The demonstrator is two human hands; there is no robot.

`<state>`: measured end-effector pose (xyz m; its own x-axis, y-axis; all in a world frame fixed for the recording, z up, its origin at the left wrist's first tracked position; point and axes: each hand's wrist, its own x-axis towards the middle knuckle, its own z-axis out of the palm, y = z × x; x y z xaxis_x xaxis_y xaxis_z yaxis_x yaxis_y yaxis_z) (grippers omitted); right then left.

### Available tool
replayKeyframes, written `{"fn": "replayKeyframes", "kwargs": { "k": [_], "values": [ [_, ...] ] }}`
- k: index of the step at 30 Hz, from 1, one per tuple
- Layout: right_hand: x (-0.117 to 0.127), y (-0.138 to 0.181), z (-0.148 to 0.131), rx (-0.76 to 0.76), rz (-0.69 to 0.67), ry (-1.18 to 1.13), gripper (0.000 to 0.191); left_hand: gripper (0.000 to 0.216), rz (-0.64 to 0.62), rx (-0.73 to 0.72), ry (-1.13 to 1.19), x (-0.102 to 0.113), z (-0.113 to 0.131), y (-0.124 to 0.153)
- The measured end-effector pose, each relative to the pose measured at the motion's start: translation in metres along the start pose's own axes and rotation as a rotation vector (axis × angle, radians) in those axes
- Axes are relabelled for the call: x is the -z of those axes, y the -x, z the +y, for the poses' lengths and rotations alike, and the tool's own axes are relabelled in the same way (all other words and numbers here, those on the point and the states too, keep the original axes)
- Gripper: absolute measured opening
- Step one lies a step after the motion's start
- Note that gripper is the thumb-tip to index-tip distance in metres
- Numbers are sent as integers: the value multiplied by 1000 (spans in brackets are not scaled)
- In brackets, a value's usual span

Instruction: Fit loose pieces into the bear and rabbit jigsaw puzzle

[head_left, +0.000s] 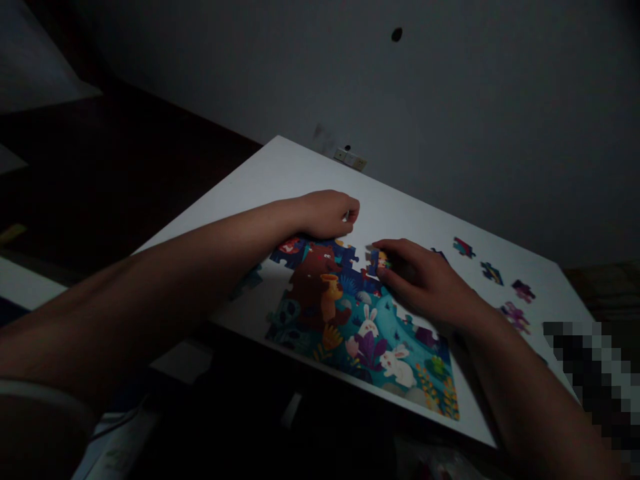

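Near edge: the assembled puzzle (350, 320) lies flat on the white table (290, 173), its lower border close to the table's near edge; a bear, rabbits and plants show on it; the room is dim

Forearms: both reach in from below, the left one crossing above the puzzle's left side

Right hand (425, 280): rests on the puzzle's right part, palm down; its grip is closed on a small piece (379, 261), pinched between thumb and fingertips

Piece: at the fingertips, touching or just over the ragged upper edge of the puzzle, beside the bear's head; I cannot tell whether it is seated

Step in hand: by my reading, trying this piece against the open upper edge; a fit there would call for turning its tabs to match the gap and pressing it flat

Left hand (327, 213): curled shut just beyond the puzzle's top left; whether the grip holds anything I cannot tell

Farther right: loose pieces (493, 273) lie scattered, well apart from the puzzle

Far: a wall socket (350, 159) behind the table's back edge
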<state>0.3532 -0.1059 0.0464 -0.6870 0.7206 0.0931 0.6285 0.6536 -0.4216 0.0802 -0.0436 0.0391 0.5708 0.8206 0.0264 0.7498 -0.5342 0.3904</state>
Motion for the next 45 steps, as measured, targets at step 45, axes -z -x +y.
{"fn": "replayKeyframes", "kwargs": {
  "k": [45],
  "values": [
    [1, 1, -2, -3, -3, 4, 39, 32, -7, -9, -35, 2, 3, 1]
  ]
}}
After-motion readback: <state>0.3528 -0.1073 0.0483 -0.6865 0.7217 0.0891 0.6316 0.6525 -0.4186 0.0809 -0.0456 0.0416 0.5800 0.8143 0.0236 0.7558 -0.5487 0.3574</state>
